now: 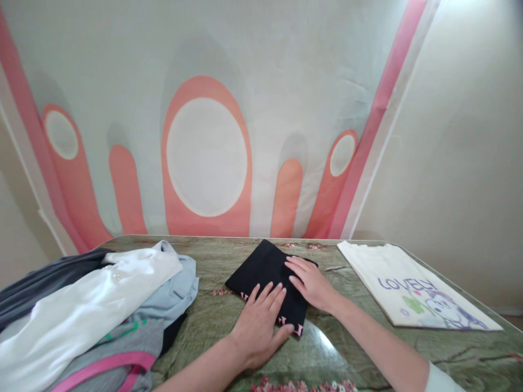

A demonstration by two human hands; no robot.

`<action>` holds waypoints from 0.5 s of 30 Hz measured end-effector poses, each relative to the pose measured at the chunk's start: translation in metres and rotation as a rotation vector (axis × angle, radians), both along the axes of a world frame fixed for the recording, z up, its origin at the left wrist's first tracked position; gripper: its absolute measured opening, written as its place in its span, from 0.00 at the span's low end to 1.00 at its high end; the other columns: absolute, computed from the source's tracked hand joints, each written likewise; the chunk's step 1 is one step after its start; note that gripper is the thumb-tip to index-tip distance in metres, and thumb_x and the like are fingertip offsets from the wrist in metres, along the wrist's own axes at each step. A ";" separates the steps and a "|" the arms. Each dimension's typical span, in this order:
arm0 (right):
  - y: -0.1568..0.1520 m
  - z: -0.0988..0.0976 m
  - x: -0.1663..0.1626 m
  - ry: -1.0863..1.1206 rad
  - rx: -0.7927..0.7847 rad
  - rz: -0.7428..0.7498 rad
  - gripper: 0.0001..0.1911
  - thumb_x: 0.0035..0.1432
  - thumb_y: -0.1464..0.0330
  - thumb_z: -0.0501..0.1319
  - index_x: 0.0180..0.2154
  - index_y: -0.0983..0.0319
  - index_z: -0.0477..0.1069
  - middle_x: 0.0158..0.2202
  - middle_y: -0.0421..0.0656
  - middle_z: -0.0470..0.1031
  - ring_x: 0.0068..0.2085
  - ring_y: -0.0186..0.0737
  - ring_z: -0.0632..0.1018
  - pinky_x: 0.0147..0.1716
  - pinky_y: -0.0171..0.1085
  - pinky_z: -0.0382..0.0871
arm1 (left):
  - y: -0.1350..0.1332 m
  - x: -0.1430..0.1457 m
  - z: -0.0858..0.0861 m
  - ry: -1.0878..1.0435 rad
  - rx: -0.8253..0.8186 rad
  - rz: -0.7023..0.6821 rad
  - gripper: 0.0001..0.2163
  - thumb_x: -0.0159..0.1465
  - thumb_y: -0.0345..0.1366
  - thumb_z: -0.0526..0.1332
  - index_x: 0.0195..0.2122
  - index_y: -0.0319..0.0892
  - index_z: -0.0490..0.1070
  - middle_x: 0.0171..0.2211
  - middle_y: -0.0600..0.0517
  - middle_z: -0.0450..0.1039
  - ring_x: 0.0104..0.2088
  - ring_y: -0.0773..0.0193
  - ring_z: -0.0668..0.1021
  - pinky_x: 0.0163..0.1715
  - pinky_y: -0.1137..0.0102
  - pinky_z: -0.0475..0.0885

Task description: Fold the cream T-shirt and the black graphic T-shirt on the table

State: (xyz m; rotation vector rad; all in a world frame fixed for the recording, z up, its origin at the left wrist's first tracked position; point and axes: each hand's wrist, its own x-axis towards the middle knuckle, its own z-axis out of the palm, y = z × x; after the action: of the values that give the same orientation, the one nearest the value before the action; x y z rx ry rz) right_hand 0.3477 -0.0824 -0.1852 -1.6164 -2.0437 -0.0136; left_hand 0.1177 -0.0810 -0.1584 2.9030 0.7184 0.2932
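Observation:
A black garment with pink lettering along its near edge [261, 267] lies folded into a compact, flat shape at the middle of the table. Across its near edge rests my left hand [261, 326], palm down, fingers stretched out and thumb apart. My right hand [310, 283] lies flat on the garment's right side, its fingers extended. Neither hand grips the cloth; both touch its top. Part of the pink lettering is covered by my left hand.
A loose heap of clothes at the left includes a shiny white garment [93, 305], a grey one with pink trim [122, 354] and a light blue one [175, 294]. A folded white shirt reading "LOVELY" [404, 272] lies at the right. The wood-patterned table [212, 332] meets a decorated wall behind.

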 end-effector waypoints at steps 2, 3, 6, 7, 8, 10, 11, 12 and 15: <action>-0.002 -0.001 -0.011 -0.050 -0.131 0.075 0.24 0.60 0.61 0.47 0.58 0.53 0.54 0.61 0.40 0.53 0.60 0.44 0.55 0.57 0.47 0.48 | 0.000 0.001 -0.001 0.008 0.006 0.000 0.29 0.64 0.53 0.41 0.62 0.43 0.44 0.62 0.48 0.46 0.61 0.56 0.49 0.58 0.55 0.43; -0.002 -0.002 -0.013 -0.066 -0.176 0.092 0.24 0.60 0.59 0.46 0.58 0.53 0.52 0.61 0.40 0.51 0.61 0.43 0.53 0.58 0.47 0.46 | 0.000 0.001 -0.001 0.012 0.008 0.000 0.29 0.64 0.53 0.41 0.62 0.43 0.44 0.62 0.48 0.46 0.61 0.56 0.49 0.58 0.55 0.42; 0.001 -0.006 -0.006 -0.096 -0.221 0.092 0.26 0.61 0.56 0.43 0.60 0.53 0.48 0.62 0.39 0.48 0.62 0.41 0.50 0.59 0.47 0.40 | 0.000 0.001 -0.001 0.020 0.012 -0.001 0.29 0.64 0.53 0.41 0.62 0.43 0.44 0.62 0.48 0.46 0.61 0.56 0.49 0.58 0.55 0.42; 0.004 -0.006 -0.001 -0.106 -0.219 0.084 0.27 0.61 0.55 0.43 0.60 0.53 0.48 0.62 0.39 0.48 0.62 0.40 0.50 0.59 0.47 0.39 | 0.000 0.001 -0.002 0.021 0.011 -0.002 0.29 0.64 0.53 0.41 0.62 0.43 0.44 0.62 0.48 0.46 0.61 0.56 0.49 0.58 0.55 0.42; 0.006 -0.007 0.004 -0.117 -0.215 0.069 0.27 0.61 0.54 0.42 0.60 0.53 0.48 0.62 0.40 0.48 0.62 0.40 0.49 0.59 0.47 0.39 | 0.000 0.001 -0.002 0.020 0.008 -0.002 0.29 0.64 0.53 0.41 0.62 0.43 0.44 0.62 0.48 0.46 0.61 0.56 0.49 0.58 0.55 0.42; 0.011 -0.009 0.015 -0.133 -0.208 0.033 0.27 0.61 0.54 0.42 0.60 0.53 0.49 0.62 0.40 0.49 0.62 0.41 0.49 0.59 0.47 0.38 | 0.000 0.001 -0.002 0.018 0.005 -0.005 0.29 0.64 0.53 0.41 0.62 0.43 0.45 0.62 0.48 0.46 0.61 0.56 0.49 0.58 0.55 0.42; 0.014 -0.010 0.020 -0.136 -0.206 0.009 0.27 0.61 0.53 0.41 0.60 0.53 0.49 0.62 0.40 0.49 0.62 0.41 0.49 0.59 0.48 0.37 | 0.000 0.002 -0.002 0.018 0.004 -0.008 0.29 0.64 0.54 0.41 0.62 0.43 0.45 0.62 0.48 0.46 0.61 0.56 0.49 0.58 0.55 0.42; 0.017 -0.012 0.025 -0.134 -0.207 -0.021 0.27 0.61 0.53 0.41 0.59 0.53 0.50 0.62 0.40 0.49 0.62 0.42 0.50 0.59 0.48 0.38 | 0.000 0.002 -0.002 0.018 0.005 -0.009 0.29 0.64 0.54 0.40 0.62 0.43 0.45 0.62 0.48 0.46 0.61 0.56 0.49 0.58 0.56 0.42; 0.023 -0.019 0.041 -0.100 -0.222 -0.123 0.27 0.61 0.54 0.40 0.59 0.54 0.50 0.61 0.41 0.51 0.61 0.43 0.52 0.58 0.50 0.41 | 0.000 0.002 -0.002 0.016 0.011 -0.008 0.29 0.64 0.53 0.40 0.62 0.43 0.45 0.62 0.48 0.46 0.61 0.56 0.50 0.58 0.56 0.42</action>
State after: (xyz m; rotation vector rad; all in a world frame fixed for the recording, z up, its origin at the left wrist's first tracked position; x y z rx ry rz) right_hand 0.3886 -0.0591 -0.2047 -1.9107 -2.0770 0.0928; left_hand 0.1194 -0.0808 -0.1602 2.9213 0.7098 0.2739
